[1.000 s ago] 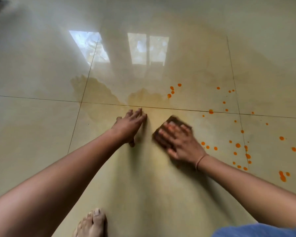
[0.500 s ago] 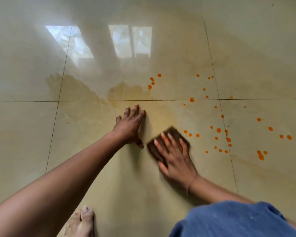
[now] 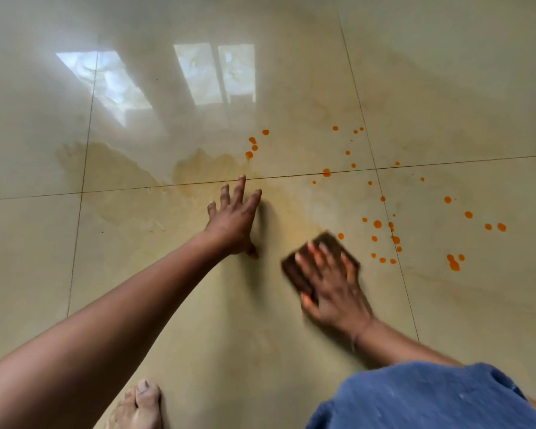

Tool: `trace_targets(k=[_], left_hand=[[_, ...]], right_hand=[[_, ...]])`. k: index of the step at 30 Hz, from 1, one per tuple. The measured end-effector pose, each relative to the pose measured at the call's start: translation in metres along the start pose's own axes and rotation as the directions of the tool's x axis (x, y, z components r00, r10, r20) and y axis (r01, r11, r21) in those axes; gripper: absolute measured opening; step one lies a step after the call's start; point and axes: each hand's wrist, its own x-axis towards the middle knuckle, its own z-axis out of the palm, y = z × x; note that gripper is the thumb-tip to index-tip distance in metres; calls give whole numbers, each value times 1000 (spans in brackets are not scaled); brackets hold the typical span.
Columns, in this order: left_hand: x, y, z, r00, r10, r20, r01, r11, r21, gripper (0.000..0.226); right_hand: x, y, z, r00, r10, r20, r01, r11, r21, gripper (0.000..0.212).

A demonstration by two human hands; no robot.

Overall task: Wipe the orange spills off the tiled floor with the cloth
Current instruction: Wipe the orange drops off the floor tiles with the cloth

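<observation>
**Now the nearest drops lie just right of my cloth**

My right hand point(image 3: 331, 286) lies flat on the cloth point(image 3: 296, 274), fingers straight and spread a little, pressing it to the tiled floor point(image 3: 167, 305) rather than gripping it. The hand is blurred, so I can't tell exactly where the thumb sits. The cloth is a dark brown pad, roughly square, set cornerwise with one corner pointing away from me. It looks thick and coarse against the glossy tile.

The orange spills point(image 3: 377, 224) are small round beads with crisp edges, scattered ahead and to the right of the cloth. The closest one point(image 3: 340, 236) sits just beside its far corner. The thickest cluster straddles the grout line point(image 3: 384, 205) running away from me, and more drops lie well apart beyond it, further right. A few point(image 3: 252, 147) sit ahead of my left hand point(image 3: 234, 218). That hand is splayed open, palm down on the tile as a prop, left of the cloth and not touching it.

My right hand is nearer the main cluster, so I judge the coming stroke goes forward and right. A dull yellowish film point(image 3: 198, 168) covers the floor ahead of my left hand. The tile is slick, so I expect the beads may smear.
</observation>
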Motion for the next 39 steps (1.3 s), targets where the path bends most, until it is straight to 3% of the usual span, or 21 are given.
trace_targets(k=[2,4,8,10,15,19,21,24,26,31,35,37,39], left_hand=[[11,12,-4,1000,23,5,-23,999,-49,135],[18,24,-4,998,35,49,-31,997,-74,135],[19,29,6,995,38,89,-34,998,-45,137],[18,30,7,996,30,86,-26,998,-48,137],[19,31,7,995,23,99,-19,999,-37,138],[17,33,6,994,34,106,-29,998,-52,136],[17,35,5,994,25,105,-20,998,-56,136],[19,33,7,995,22,98,-18,999,-42,137],[17,34,7,996,30,84,-29,999,-14,137],[15,58,11,987,135,82,-137,990,27,135],[24,90,25,975,200,96,-203,979,23,133],[27,97,28,977,188,101,-190,982,16,133],[25,95,27,978,184,101,-186,982,14,133]], right_hand=[[61,11,-4,967,255,-29,-255,967,8,73],[74,11,-5,927,372,-47,-372,928,19,73],[-20,-9,1,978,206,-8,-206,979,4,74],[-15,8,2,989,144,19,-144,990,12,76],[68,21,-8,905,424,-39,-423,906,32,75],[-34,-4,1,986,168,-3,-168,986,-20,76],[-28,18,1,995,96,1,-96,995,-34,77],[38,43,-7,939,341,-33,-342,939,-40,74],[34,37,-6,905,420,-67,-421,907,-10,73],[-43,32,-2,964,266,-9,-266,964,13,75],[37,81,-17,852,521,-50,-521,854,10,73],[25,81,-16,843,533,-73,-534,845,11,73],[-22,64,-10,885,461,-65,-461,887,16,72]])
